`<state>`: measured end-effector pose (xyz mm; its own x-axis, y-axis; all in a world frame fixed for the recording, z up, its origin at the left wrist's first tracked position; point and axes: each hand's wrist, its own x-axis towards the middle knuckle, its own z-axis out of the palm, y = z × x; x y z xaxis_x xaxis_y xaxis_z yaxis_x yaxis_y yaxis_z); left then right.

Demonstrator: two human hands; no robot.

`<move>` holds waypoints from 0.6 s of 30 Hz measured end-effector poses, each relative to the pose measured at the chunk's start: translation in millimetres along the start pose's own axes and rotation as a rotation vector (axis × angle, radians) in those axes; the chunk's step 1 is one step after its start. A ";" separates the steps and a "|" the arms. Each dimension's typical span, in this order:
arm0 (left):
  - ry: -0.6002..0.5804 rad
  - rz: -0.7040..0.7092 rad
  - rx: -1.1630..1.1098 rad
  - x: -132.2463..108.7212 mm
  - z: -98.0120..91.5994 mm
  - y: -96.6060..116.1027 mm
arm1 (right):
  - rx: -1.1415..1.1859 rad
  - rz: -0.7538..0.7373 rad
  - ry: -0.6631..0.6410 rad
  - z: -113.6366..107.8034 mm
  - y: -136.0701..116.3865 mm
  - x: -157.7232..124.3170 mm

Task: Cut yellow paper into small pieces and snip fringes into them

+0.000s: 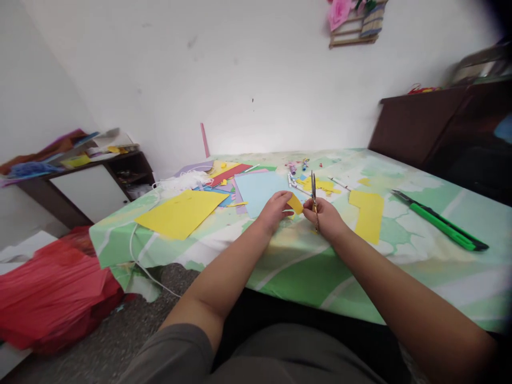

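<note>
Both hands meet above the counter (pixel 304 277): the left hand (pixel 275 209) pinches a yellow paper scrap (pixel 295 203), and the right hand (pixel 326 216) is closed round scissors (pixel 314 194) just beside it. It looks mid-trim to me; another snip needs the scrap fed between the blades.

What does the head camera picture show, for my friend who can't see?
Over a green table, the left hand pinches a small yellow scrap and the right hand holds scissors beside it. Coloured paper sheets and a green cutter lie around.
</note>
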<state>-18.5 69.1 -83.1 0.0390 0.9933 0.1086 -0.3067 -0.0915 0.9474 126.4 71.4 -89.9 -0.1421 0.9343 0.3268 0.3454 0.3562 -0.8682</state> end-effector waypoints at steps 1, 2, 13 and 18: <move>-0.001 0.002 -0.006 0.7 -0.6 -0.1 | -0.001 -0.002 -0.001 0.0 -0.1 0.1; -0.007 0.001 -0.011 1.0 -1.0 -0.1 | -0.002 -0.003 0.000 0.0 -0.2 0.1; -0.071 -0.015 0.020 -5.4 1.2 1.5 | 0.016 0.013 0.006 -1.6 1.4 -0.7; -0.035 0.002 -0.010 -4.2 1.8 0.4 | 0.012 0.011 -0.003 -0.2 3.3 0.3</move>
<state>-17.1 64.8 -82.6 0.0710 0.9901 0.1211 -0.3164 -0.0928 0.9441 127.8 72.9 -92.5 -0.1407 0.9382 0.3163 0.3356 0.3457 -0.8762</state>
